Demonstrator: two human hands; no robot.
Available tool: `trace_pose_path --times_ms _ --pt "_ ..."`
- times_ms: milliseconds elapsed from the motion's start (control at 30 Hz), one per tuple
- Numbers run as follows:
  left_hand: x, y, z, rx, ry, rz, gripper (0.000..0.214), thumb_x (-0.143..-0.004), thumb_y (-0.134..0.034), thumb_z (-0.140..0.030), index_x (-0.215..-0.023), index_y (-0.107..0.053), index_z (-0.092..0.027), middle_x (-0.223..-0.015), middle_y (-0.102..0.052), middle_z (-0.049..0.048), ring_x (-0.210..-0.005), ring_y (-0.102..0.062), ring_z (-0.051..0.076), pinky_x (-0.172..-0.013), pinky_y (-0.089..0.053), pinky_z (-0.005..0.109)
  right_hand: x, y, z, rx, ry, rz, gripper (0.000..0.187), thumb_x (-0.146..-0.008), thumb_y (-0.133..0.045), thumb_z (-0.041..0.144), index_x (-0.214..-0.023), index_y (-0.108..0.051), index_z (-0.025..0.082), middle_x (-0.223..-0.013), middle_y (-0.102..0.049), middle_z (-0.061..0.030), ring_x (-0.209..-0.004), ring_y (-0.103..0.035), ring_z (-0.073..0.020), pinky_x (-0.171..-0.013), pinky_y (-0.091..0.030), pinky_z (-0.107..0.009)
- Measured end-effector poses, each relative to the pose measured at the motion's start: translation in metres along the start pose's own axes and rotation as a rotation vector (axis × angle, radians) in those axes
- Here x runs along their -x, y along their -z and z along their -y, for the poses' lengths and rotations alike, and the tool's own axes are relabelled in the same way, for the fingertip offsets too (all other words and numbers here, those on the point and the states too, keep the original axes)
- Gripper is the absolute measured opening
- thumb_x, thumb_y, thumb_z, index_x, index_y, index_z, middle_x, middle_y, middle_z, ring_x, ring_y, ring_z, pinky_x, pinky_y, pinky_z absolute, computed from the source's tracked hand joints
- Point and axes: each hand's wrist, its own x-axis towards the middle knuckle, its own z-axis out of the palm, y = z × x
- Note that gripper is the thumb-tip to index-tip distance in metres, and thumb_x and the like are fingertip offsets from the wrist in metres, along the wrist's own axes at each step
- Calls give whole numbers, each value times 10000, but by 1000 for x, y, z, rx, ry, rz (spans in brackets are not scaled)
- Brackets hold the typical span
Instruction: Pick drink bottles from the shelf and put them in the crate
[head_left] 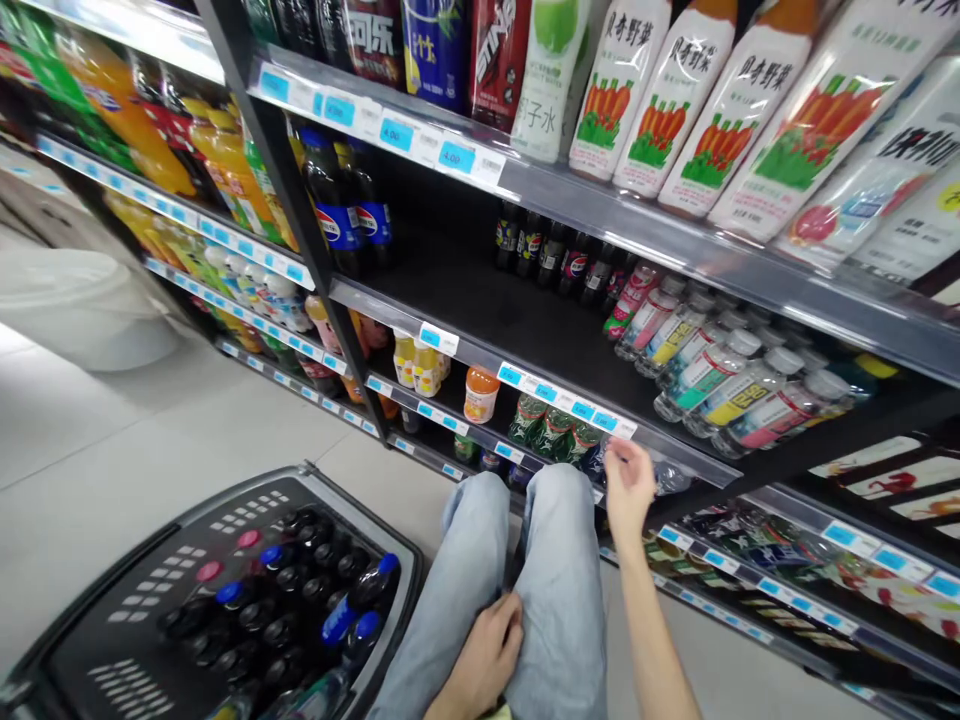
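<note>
Right hand (631,488) half-curls at label strip (566,402), left hand (491,645) rests curled; any hold is unclear. Strip handling seems current; next move needs fingertip control.

This is a shop, most likely the soft-drinks aisle of a supermarket or convenience store. Black tiered shelves (457,290) carry rows of packaged drinks: cola bottles with blue Pepsi labels (339,222), white bottles printed with carrots (611,100), clear bottles with white caps (716,372) and orange soda bottles (124,100). Blue-and-white price tags (395,133), some reading 4.00, line the shelf edges. A slotted shopping basket (135,620) full of dark-coloured bottles (289,580) stands on the pale tiled floor (67,460).
</note>
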Motion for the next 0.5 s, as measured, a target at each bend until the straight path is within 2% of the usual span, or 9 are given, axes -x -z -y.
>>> trace_pose_path --times_ms 67,133,300,400,500 --pt "-1 -1 0 10 -6 -3 114 -955 -437 -297 -845 -457 -273 -933 -721 71 -894 -680 273 -913 -558 401 -30 17 9 -21 64 -169 389 -917 -773 478 -1178 -659 213 -1204 -777 -168 -1119 -768 -294 -1009 -640 -497" --pt "-3 -1 0 11 -13 -5 117 -946 -435 -312 -837 -453 -276 -916 -712 70 -891 -680 279 -912 -559 409 -52 28 16 4 121 -241 463 -903 -770 481 -1255 -608 227 -1323 -756 -188 -1195 -770 -302 -1040 -637 -513" --pt "-3 -2 -2 14 -15 -13 127 -934 -442 -343 -826 -450 -278 -902 -708 71 -879 -677 283 -902 -561 411 -76 33 28 201 141 -225 656 -923 -719 504 -1486 -507 244 -1646 -596 -251 -1475 -668 -358 -914 -671 -445" --pt "-1 -3 -2 18 -12 -37 137 -942 -439 -362 -834 -459 -279 -910 -709 74 -879 -676 285 -904 -565 413 -77 29 33 239 145 -208 749 -911 -719 524 -1553 -477 221 -1692 -547 -270 -1510 -637 -383 -881 -673 -447" --pt "2 -5 3 13 -1 -64 146 -944 -439 -383 -845 -475 -281 -914 -703 79 -889 -674 294 -918 -572 431 -78 28 36 266 121 -229 811 -885 -724 545 -1570 -486 182 -1646 -592 -280 -1461 -664 -410 -898 -664 -483"
